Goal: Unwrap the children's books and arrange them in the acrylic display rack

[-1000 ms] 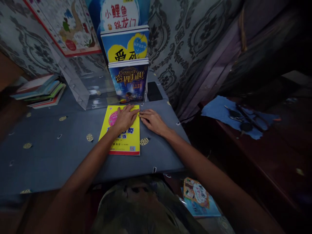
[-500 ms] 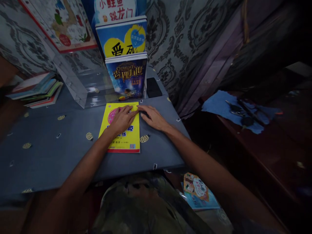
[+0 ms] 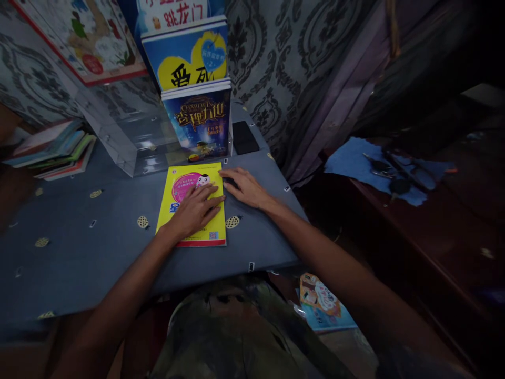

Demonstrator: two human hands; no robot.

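Note:
A yellow workbook (image 3: 213, 176) with a pink circle and a red lower edge lies closed on the grey-blue tablecloth (image 3: 114, 221). My left hand (image 3: 195, 210) rests flat on its cover, fingers stretched out, hiding much of the printing. At the workbook's upper right edge, my right hand (image 3: 244, 188) touches the corner with its fingertips; its thumb and fingers are apart. Just beyond, a clear acrylic rack holds upright books, among them a dark blue book (image 3: 203, 123) and a blue and yellow book (image 3: 189, 60).
A black phone (image 3: 244, 138) lies right of the rack. At the left is a stack of books (image 3: 55, 147). Off to the right, a blue cloth (image 3: 347, 163) bears keys and glasses. Below the table edge lies another picture book (image 3: 325, 305).
My left hand has slid down the cover toward me, uncovering the pink circle and a cartoon face. My right hand stays at the upper right corner. The view has shifted slightly.

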